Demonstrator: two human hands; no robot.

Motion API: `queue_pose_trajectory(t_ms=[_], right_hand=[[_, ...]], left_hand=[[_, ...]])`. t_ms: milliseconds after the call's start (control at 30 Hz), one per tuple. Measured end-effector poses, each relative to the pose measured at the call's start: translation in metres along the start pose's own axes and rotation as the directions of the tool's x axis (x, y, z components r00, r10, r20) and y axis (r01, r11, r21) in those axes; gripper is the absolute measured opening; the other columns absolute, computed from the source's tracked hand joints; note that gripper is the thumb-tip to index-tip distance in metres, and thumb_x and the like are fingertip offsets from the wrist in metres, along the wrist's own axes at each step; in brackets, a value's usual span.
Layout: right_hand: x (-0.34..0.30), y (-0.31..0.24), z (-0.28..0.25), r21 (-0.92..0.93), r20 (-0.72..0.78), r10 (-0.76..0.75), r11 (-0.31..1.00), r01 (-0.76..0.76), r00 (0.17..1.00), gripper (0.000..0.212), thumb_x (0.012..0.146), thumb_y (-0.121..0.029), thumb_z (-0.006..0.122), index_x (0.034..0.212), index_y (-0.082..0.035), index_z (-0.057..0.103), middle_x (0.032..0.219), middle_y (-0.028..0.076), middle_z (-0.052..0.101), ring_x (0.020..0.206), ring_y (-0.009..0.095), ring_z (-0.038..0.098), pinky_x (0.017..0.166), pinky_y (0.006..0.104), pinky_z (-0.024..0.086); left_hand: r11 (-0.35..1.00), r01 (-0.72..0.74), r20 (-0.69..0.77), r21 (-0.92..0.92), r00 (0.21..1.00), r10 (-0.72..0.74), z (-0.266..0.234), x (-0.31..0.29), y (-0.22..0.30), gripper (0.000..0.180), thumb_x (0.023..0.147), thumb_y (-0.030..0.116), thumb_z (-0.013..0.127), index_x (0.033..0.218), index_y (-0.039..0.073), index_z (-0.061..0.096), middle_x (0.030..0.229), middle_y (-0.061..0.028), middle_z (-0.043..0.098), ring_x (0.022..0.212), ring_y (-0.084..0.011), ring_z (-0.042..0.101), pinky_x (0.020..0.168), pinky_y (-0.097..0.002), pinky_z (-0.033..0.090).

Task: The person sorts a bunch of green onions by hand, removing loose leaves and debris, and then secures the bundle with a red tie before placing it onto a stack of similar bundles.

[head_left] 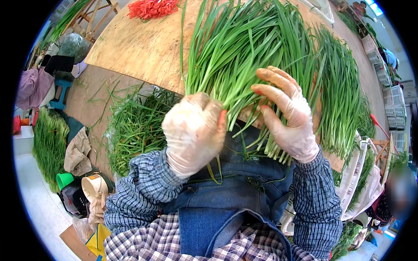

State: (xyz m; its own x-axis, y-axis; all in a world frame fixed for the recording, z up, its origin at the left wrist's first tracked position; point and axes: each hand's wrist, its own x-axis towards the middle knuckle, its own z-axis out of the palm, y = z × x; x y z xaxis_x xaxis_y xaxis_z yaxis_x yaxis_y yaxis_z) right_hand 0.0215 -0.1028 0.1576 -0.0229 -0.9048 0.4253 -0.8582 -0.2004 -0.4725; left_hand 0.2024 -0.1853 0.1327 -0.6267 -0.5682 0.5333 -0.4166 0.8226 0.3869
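A thick heap of long green garlic chives (261,39) lies on the wooden board (139,56) in front of me, pale stem ends toward my body. My left hand (193,132), in a thin whitish glove, is closed round a few chive stems at the heap's near left edge. Just right of it, my right hand (291,119), gloved too, hovers over the stem ends with its fingers apart and curved, nothing visible in them. Another pile of chives (342,100) lies farther right, its stems hanging toward the board's near edge.
Red ties (152,8) sit at the board's far left. Loose green trimmings (137,130) fill a spot below the board, beside my left forearm. On the left stand a chive bundle (48,145), a blue stool (61,93) and a green cup (64,179). White crates (394,104) are stacked far right.
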Motion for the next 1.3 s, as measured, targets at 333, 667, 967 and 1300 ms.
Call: queue_pose_trajectory(t_ms=[333, 667, 967, 1300], right_hand=[[0.008, 0.015, 0.019, 0.007, 0.064, -0.033, 0.999, 0.032, 0.997, 0.03, 0.07, -0.003, 0.057, 0.099, 0.0, 0.061, 0.105, 0.016, 0.06, 0.108, 0.033, 0.052, 0.093, 0.0399, 0.042], [0.004, 0.015, 0.016, -0.041, 0.061, -0.006, 0.999, 0.009, 0.998, 0.03, 0.068, 0.0, 0.054, 0.098, -0.001, 0.06, 0.101, 0.015, 0.06, 0.102, 0.033, 0.054, 0.089, 0.0393, 0.044], [0.017, -0.005, 0.008, -0.407, 0.332, 0.116, 0.913, 0.032, 0.936, 0.04, 0.064, 0.0, 0.057, 0.104, -0.005, 0.061, 0.103, 0.014, 0.057, 0.104, 0.032, 0.052, 0.085, 0.0402, 0.043], [0.003, 0.004, 0.008, -0.316, 0.201, 0.022, 0.948, 0.044, 0.979, 0.039, 0.062, 0.005, 0.054, 0.099, -0.004, 0.061, 0.1, 0.014, 0.056, 0.103, 0.033, 0.053, 0.085, 0.0412, 0.044]], left_hand=[[0.97, -0.091, 0.056, -0.226, 0.993, 0.106, 0.001, 0.001, 0.001, 0.019, 0.071, 0.01, 0.071, 0.088, 0.005, 0.066, 0.076, -0.0105, 0.06, 0.064, -0.0242, 0.06, 0.054, -0.0331, 0.047], [0.997, -0.057, 0.002, -0.052, 0.998, 0.058, -0.007, 0.004, -0.026, 0.026, 0.067, 0.008, 0.069, 0.092, 0.006, 0.063, 0.086, -0.0084, 0.057, 0.079, -0.0277, 0.056, 0.066, -0.0369, 0.044], [0.998, 0.047, 0.074, 0.043, 0.996, -0.05, -0.004, -0.001, -0.028, 0.049, 0.067, 0.007, 0.071, 0.114, 0.006, 0.057, 0.1, -0.0139, 0.052, 0.092, -0.0301, 0.053, 0.079, -0.0378, 0.045], [0.996, -0.034, -0.041, -0.088, 0.999, 0.031, -0.006, 0.001, -0.035, 0.028, 0.065, 0.006, 0.07, 0.092, 0.005, 0.063, 0.09, -0.0127, 0.055, 0.082, -0.0288, 0.054, 0.068, -0.0389, 0.044]])
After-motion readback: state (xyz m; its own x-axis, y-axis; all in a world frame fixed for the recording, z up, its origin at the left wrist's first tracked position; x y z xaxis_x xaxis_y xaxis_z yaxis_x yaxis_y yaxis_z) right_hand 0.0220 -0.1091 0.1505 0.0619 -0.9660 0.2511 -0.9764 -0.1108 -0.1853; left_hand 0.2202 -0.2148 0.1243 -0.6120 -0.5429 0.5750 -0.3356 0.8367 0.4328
